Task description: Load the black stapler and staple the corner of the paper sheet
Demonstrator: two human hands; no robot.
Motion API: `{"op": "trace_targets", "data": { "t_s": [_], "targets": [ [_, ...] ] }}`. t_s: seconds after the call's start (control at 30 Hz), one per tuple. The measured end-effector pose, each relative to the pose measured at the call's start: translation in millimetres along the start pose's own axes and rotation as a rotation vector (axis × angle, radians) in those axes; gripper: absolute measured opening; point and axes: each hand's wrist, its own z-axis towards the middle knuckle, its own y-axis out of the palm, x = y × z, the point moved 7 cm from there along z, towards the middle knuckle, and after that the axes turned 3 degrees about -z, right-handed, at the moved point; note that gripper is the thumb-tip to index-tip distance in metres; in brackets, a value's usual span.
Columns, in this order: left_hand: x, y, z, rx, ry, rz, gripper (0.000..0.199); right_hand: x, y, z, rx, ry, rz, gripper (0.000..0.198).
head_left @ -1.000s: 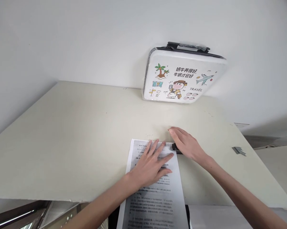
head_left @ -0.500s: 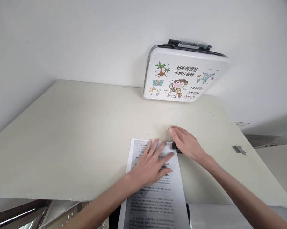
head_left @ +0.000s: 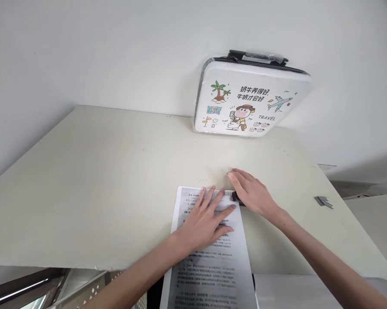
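Note:
A printed sheet of paper (head_left: pixel 209 274) lies on the table and runs off its front edge towards me. My left hand (head_left: pixel 204 221) is spread flat on the upper part of the page, fingers apart, pressing on it. At the sheet's top right corner sits a black stapler (head_left: pixel 234 196), its front end over the paper's edge. My right hand (head_left: pixel 253 193) rests over the stapler from above and hides most of it. Whether the sheet is one page or several I cannot tell.
Grey strips of staples (head_left: pixel 324 201) lie near the table's right side. A white cartoon-printed case (head_left: pixel 232 98) with a black handle leans against the wall at the back. The pale table (head_left: pixel 99 184) ends at a front edge, below which a perforated basket (head_left: pixel 96 292) shows.
The view has shifted very slightly. Both hands, the paper and the stapler keep their places on the table.

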Motion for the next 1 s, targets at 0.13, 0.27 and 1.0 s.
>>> {"op": "trace_targets", "data": {
  "t_s": [0.13, 0.27, 1.0],
  "targets": [
    [-0.4, 0.4, 0.2, 0.01, 0.0, -0.011, 0.056, 0.1, 0.2, -0.1, 0.007, 0.003, -0.007, 0.057],
    [-0.2, 0.9, 0.7, -0.005, -0.006, 0.0, 0.056, 0.2, 0.1, 0.2, 0.014, 0.004, -0.005, 0.058],
    [0.9, 0.7, 0.2, 0.007, 0.013, 0.025, 0.056, 3.4, 2.1, 1.3, -0.011, 0.052, -0.073, 0.062]
  ]
}}
